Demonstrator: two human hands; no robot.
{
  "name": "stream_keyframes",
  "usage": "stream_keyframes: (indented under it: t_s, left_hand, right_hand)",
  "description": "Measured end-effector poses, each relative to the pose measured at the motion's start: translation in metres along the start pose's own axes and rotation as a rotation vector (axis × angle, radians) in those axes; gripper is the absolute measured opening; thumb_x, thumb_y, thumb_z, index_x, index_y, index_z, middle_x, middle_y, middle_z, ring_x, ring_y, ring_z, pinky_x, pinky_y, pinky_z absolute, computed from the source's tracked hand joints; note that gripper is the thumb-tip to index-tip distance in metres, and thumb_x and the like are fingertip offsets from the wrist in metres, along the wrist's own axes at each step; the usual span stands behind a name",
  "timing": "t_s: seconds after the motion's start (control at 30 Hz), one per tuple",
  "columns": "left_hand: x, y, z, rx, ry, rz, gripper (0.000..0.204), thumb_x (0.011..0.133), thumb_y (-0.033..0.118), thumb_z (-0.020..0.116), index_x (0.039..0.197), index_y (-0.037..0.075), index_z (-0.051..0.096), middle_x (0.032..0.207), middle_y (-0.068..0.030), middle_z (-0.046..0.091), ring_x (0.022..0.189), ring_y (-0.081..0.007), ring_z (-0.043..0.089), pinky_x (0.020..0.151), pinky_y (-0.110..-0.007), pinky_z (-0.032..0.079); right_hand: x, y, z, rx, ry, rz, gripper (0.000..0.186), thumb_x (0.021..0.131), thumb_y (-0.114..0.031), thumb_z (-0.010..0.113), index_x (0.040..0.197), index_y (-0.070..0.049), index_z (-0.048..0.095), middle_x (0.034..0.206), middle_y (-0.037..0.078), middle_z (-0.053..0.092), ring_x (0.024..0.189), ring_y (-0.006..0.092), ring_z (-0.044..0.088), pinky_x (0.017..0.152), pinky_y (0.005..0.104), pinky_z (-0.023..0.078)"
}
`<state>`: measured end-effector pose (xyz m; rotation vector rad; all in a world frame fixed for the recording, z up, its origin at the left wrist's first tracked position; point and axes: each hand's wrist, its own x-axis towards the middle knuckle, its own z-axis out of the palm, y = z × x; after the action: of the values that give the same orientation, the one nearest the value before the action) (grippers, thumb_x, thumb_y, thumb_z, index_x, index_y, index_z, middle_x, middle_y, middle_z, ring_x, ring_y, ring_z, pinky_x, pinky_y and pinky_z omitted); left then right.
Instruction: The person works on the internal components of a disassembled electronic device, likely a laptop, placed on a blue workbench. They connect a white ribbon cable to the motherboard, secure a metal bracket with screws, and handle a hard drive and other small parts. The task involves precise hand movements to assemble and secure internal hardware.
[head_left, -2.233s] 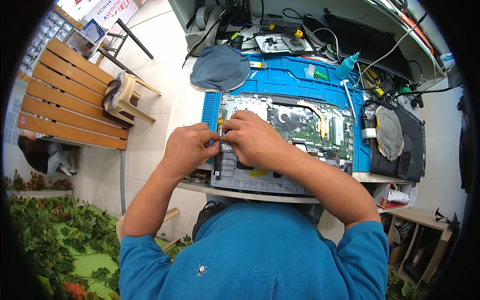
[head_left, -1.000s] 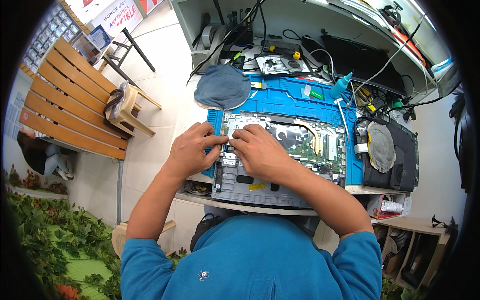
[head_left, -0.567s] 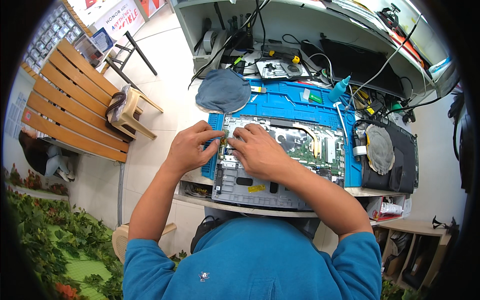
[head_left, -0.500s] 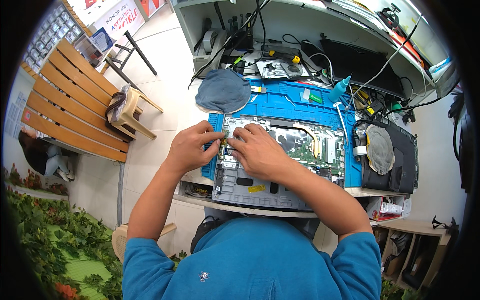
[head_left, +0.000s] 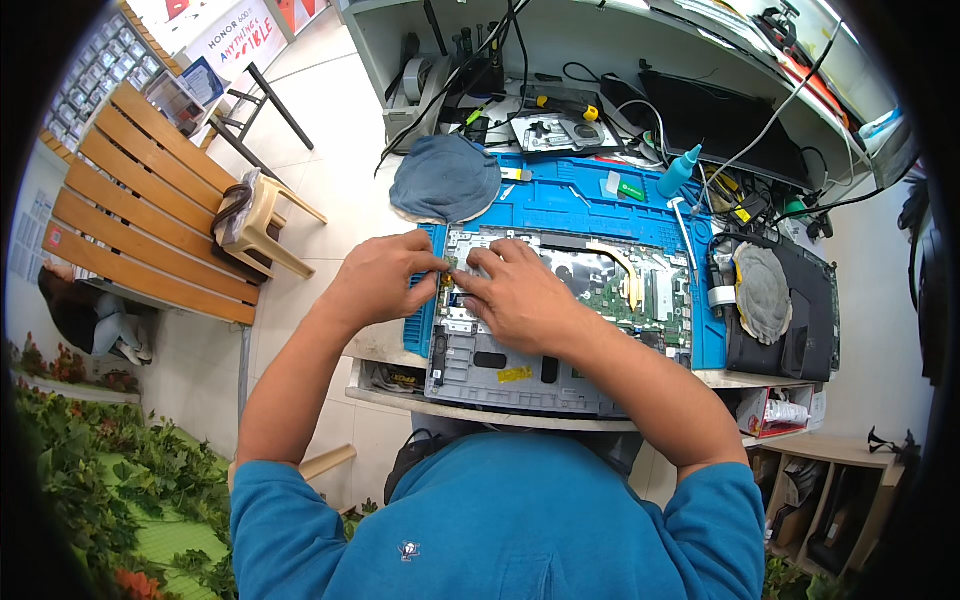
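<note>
An opened laptop base (head_left: 560, 330) with its green circuit board showing lies on a blue work mat (head_left: 580, 205). My left hand (head_left: 378, 280) pinches a small part at the laptop's upper left corner. My right hand (head_left: 515, 295) rests flat over the left side of the board, fingertips meeting the left hand's fingers at that corner. The small part between the fingers is mostly hidden.
A grey-blue cloth (head_left: 445, 178) lies at the mat's far left. A blue bottle (head_left: 677, 172), cables and tools crowd the back. A black laptop with a grey pad (head_left: 775, 300) sits right. A wooden bench (head_left: 130, 210) and a plastic stool (head_left: 260, 220) stand left on the floor.
Both hands stay at the laptop's upper left corner with only slight finger shifts. The view has tilted a little.
</note>
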<state>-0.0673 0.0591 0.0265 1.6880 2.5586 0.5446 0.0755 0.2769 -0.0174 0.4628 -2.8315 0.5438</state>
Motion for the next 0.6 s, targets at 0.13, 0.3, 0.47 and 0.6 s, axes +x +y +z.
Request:
stream_keyframes:
  t_s: [0.13,0.3,0.47,0.6]
  left_hand:
    - [-0.006,-0.002,-0.004,-0.053,0.002,-0.007,0.025,0.090,0.014,0.078,0.112,0.017,0.091,0.110,-0.0044,0.078,0.091,-0.0260,0.078,0.084,-0.040,0.064]
    - [-0.015,-0.001,0.001,-0.016,0.001,0.062,0.034,0.086,0.006,0.079,0.116,0.015,0.090,0.115,-0.0072,0.079,0.097,-0.0284,0.078,0.086,-0.041,0.064]
    - [-0.012,0.005,0.006,0.021,-0.021,0.074,0.029,0.087,0.004,0.077,0.111,0.013,0.089,0.112,-0.0061,0.078,0.097,-0.0283,0.077,0.087,-0.041,0.064]
    - [-0.003,0.001,0.005,0.056,-0.100,0.071,0.022,0.088,0.006,0.077,0.107,0.012,0.088,0.108,-0.0055,0.077,0.097,-0.0278,0.076,0.085,-0.041,0.063]
  right_hand:
    - [0.001,0.001,-0.004,0.004,-0.008,0.002,0.040,0.109,-0.031,0.069,0.142,-0.008,0.077,0.135,0.016,0.070,0.135,0.0368,0.059,0.122,0.0528,0.044]
    - [0.003,0.000,-0.009,0.000,-0.103,0.048,0.041,0.111,-0.031,0.069,0.147,-0.011,0.075,0.143,0.016,0.069,0.141,0.0388,0.057,0.125,0.0527,0.044]
    - [0.004,0.003,-0.010,0.018,-0.079,0.011,0.038,0.108,-0.023,0.068,0.143,-0.010,0.077,0.138,0.016,0.070,0.139,0.0389,0.058,0.124,0.0537,0.044]
    - [0.005,0.006,-0.007,0.048,-0.035,-0.008,0.040,0.102,-0.015,0.067,0.140,-0.011,0.080,0.134,0.016,0.069,0.137,0.0376,0.058,0.124,0.0546,0.042]
